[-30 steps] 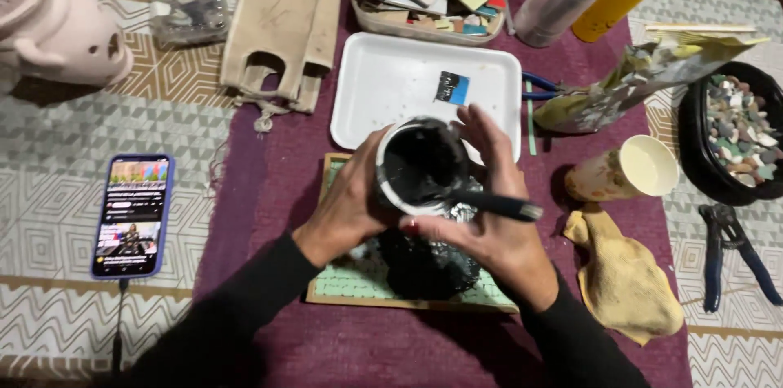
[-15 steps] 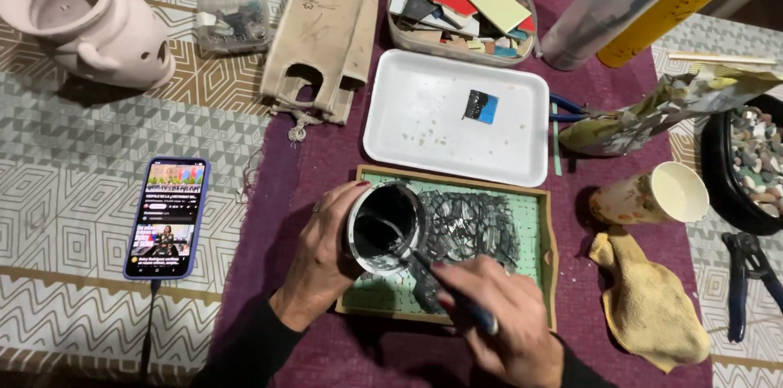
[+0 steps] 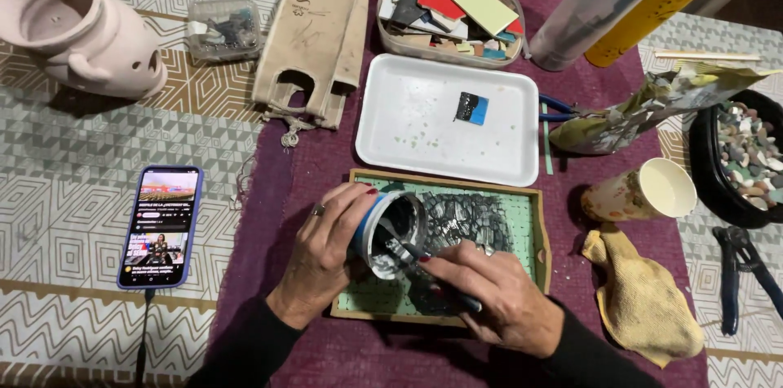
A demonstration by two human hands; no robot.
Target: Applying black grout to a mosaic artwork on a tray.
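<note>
Head view looks down on a purple cloth (image 3: 294,184) spread over a patterned surface (image 3: 90,160). Left hand (image 3: 330,253) is wrapped around a small round cup (image 3: 390,235), tipped on its side with its mouth facing right, dark grey paste coating the inside. Right hand (image 3: 497,298) is closed on a thin dark tool (image 3: 424,262) whose tip reaches into the cup's mouth. Both hands hover over a wooden-framed mosaic tray (image 3: 526,225), its green grid partly smeared with dark grout in the middle. Just behind the tray sits a white foam tray (image 3: 408,123) holding one blue and black tile piece (image 3: 471,108). Behind that, a clear tub of coloured tile scraps (image 3: 449,9). A paper cup (image 3: 644,190) lies tipped to the right of the mosaic tray, with a yellow cloth (image 3: 644,298) below it. A phone (image 3: 161,225) with a lit screen lies well to the left.
</note>
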